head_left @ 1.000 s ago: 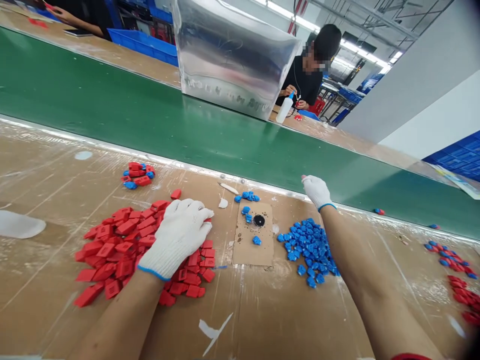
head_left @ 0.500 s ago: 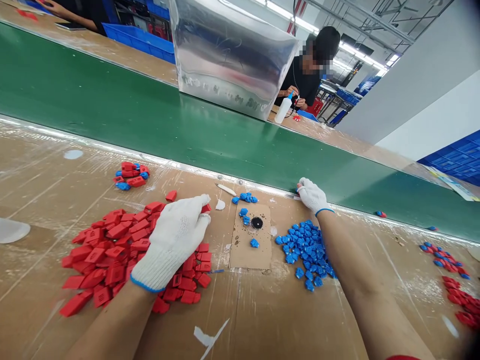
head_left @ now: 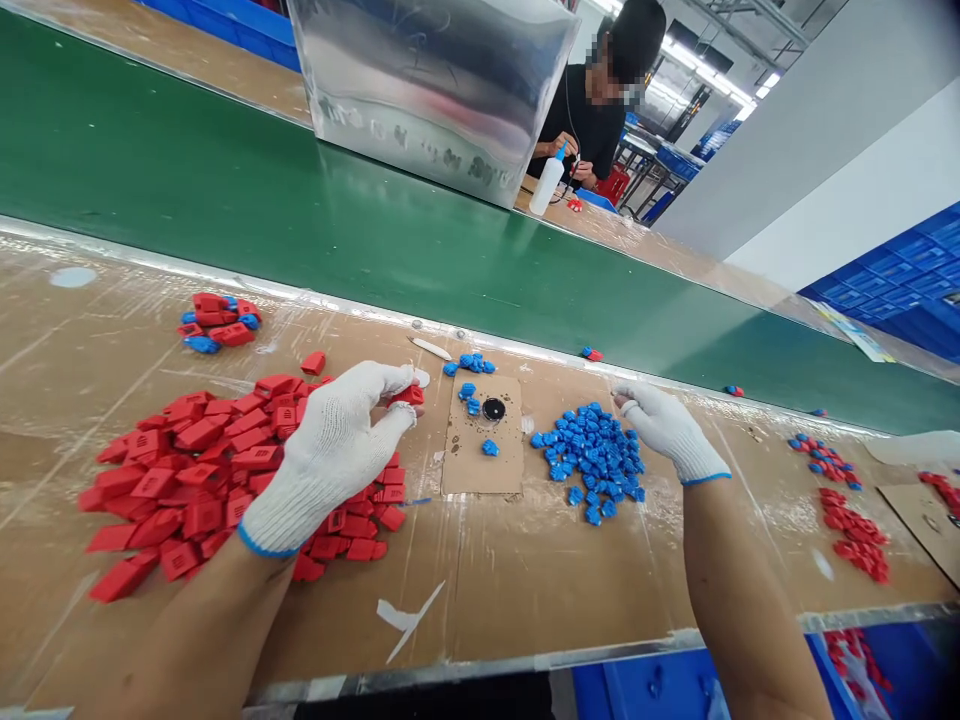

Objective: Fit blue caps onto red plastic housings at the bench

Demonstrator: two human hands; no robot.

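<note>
My left hand (head_left: 330,450), in a white glove with a blue cuff, pinches a small red plastic piece (head_left: 409,395) between thumb and fingers. Beneath and beside it spreads a heap of red pieces (head_left: 202,470). My right hand (head_left: 667,425), also gloved, hovers at the upper right of a pile of small blue pieces (head_left: 592,450); its fingers are loosely apart and nothing shows in them. Between the hands lies a cardboard sheet (head_left: 480,475) bearing a round black-centred dish (head_left: 493,410) and a few blue pieces (head_left: 490,447). A joined red-and-blue piece (head_left: 592,354) rests on the green belt.
The green belt (head_left: 420,260) crosses behind the table, with a large metal-looking panel (head_left: 427,110) beyond. A person (head_left: 600,110) works across it near a white bottle (head_left: 547,182). Mixed red-and-blue pieces (head_left: 221,322) lie at left; more (head_left: 825,460) lie right. Blue bins (head_left: 645,685) stand below.
My right hand has let go of the red-and-blue piece at the belt and drawn back toward the blue pile. My left hand has lifted a red piece slightly. The view has shifted right and down.
</note>
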